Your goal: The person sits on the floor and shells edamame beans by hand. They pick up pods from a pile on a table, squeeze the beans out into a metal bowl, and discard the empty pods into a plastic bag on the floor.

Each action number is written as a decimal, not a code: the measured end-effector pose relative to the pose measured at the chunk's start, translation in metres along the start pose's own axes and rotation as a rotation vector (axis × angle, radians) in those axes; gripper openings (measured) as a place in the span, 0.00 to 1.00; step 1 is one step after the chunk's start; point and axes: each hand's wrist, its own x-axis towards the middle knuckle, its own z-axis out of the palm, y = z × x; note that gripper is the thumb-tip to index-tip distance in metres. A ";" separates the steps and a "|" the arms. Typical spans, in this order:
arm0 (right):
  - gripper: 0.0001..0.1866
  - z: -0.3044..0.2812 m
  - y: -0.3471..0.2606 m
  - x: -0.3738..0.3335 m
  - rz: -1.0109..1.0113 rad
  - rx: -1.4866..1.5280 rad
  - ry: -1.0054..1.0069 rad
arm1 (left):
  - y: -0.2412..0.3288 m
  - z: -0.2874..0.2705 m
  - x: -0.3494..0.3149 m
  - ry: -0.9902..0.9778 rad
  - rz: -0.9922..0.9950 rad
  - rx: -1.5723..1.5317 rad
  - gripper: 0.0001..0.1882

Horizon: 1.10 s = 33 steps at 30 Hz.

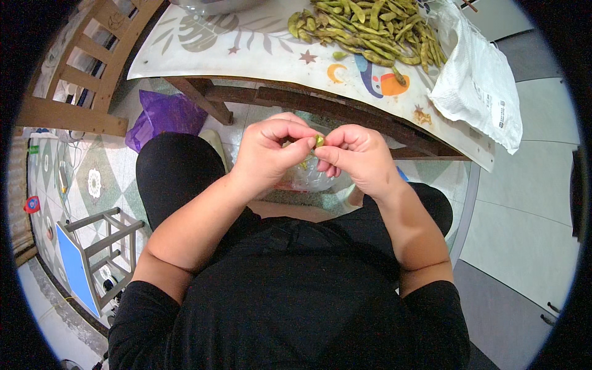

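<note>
Between my two hands is a small green soybean pod [319, 141], pinched by the fingertips of both. My left hand [274, 145] comes from the left with thumb and forefinger closed on the pod. From the right, my right hand [357, 151] grips it the same way, its other fingers curled in. Below the hands, between my knees, a clear plastic container or bag [308, 179] partly shows, with something green in it; my hands hide much of it. A heap of green-brown soybean pods [376, 28] lies on the table in front of me.
The low table [259, 58] has a pale printed cover. A white woven sack [475, 80] hangs over its right corner, and a metal bowl [213, 5] stands at the far edge. On the floor are a purple plastic bag [165, 117] and an overturned blue-topped stool [79, 268].
</note>
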 end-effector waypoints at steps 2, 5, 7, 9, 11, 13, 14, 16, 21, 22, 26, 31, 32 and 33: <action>0.06 0.000 0.001 -0.001 0.003 0.037 -0.013 | 0.001 0.003 -0.001 0.032 0.007 0.040 0.03; 0.06 0.000 0.001 -0.001 0.011 0.096 -0.053 | 0.000 0.007 -0.003 0.059 -0.029 -0.044 0.03; 0.05 -0.001 0.002 0.000 0.004 0.127 -0.068 | -0.002 0.009 -0.003 0.054 -0.097 -0.118 0.03; 0.05 -0.002 0.004 0.002 -0.021 0.148 -0.066 | -0.004 0.010 -0.004 0.053 -0.184 -0.232 0.04; 0.05 -0.004 0.006 0.003 -0.016 0.166 -0.056 | -0.006 0.011 -0.004 0.057 -0.290 -0.385 0.05; 0.06 -0.004 0.006 0.003 -0.017 0.163 -0.048 | -0.008 0.011 -0.005 0.034 -0.250 -0.423 0.06; 0.06 -0.003 0.004 0.002 -0.021 0.151 -0.044 | -0.009 0.010 -0.006 0.023 -0.230 -0.442 0.06; 0.06 -0.001 0.003 0.002 -0.026 0.133 -0.049 | -0.011 0.008 -0.005 0.008 -0.246 -0.481 0.07; 0.06 -0.001 0.003 0.002 -0.018 0.175 -0.077 | -0.017 0.009 -0.005 -0.029 -0.361 -0.807 0.07; 0.06 -0.002 0.004 0.002 -0.022 0.191 -0.073 | -0.016 0.009 -0.005 -0.027 -0.369 -0.838 0.07; 0.05 -0.002 0.004 0.002 -0.050 0.261 -0.050 | -0.013 0.012 -0.005 0.012 -0.388 -0.846 0.08; 0.05 -0.003 0.009 0.004 -0.069 0.272 -0.012 | -0.014 0.013 -0.003 0.052 -0.294 -0.631 0.09; 0.05 -0.002 0.009 0.004 -0.073 0.260 -0.008 | -0.012 0.012 -0.003 0.074 -0.269 -0.563 0.09; 0.05 -0.002 0.009 0.004 -0.076 0.249 0.001 | -0.013 0.011 -0.001 0.065 -0.127 -0.329 0.09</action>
